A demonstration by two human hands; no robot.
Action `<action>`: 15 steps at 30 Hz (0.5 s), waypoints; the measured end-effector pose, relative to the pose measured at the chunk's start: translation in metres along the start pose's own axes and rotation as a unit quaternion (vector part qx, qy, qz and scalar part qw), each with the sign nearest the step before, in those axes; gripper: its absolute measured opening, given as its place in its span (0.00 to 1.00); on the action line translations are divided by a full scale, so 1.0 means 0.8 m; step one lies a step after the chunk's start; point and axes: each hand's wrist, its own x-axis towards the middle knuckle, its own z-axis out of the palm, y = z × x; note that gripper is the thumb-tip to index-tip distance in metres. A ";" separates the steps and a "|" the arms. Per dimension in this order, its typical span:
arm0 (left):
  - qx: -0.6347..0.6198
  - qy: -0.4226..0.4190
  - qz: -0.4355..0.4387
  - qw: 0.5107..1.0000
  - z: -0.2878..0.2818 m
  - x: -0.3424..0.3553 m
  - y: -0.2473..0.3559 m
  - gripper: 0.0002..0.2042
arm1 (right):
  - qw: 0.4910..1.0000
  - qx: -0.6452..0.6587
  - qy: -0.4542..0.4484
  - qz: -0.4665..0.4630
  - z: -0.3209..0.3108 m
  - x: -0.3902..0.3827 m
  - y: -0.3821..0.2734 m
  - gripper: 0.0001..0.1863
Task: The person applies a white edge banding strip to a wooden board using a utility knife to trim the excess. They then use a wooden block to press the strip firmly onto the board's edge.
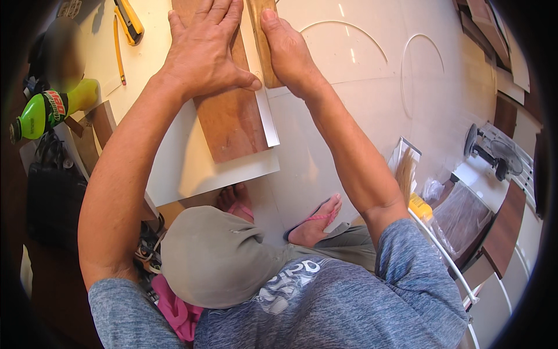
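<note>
My left hand [203, 55] lies flat on a brown wooden board [232, 125], fingers spread and thumb stretched toward the board's right side. The board rests on a white panel [174, 157], and a thin white strip [268, 125] shows along its right edge. To the right of that strip, my right hand [290, 55] is closed on a narrow, lighter wooden block [269, 72], thumb on top. The block stands beside the strip, its far end cut off by the frame's upper edge. The right fingers are mostly hidden beneath the hand.
A yellow utility knife [129, 22] and a pencil [119, 49] lie left of the board. A green bottle [52, 110] is at the far left. Curved white strips [343, 26] lie on the floor. A fan [494, 151], a broom [405, 171] and brown boards [503, 230] are at right.
</note>
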 end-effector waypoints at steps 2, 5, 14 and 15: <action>-0.008 -0.004 0.001 1.000 0.001 0.001 -0.001 0.75 | 1.000 -0.020 0.000 0.002 -0.005 -0.014 0.005 0.37; -0.014 -0.008 -0.001 1.000 0.006 0.002 -0.008 0.75 | 1.000 -0.019 -0.004 -0.009 -0.004 -0.046 0.020 0.36; -0.018 -0.025 -0.009 0.999 0.001 0.002 -0.003 0.76 | 0.999 -0.037 0.005 0.036 -0.015 -0.155 0.053 0.35; -0.017 -0.028 -0.009 0.999 -0.001 0.001 -0.006 0.76 | 0.998 -0.009 0.010 0.067 -0.012 -0.160 0.048 0.36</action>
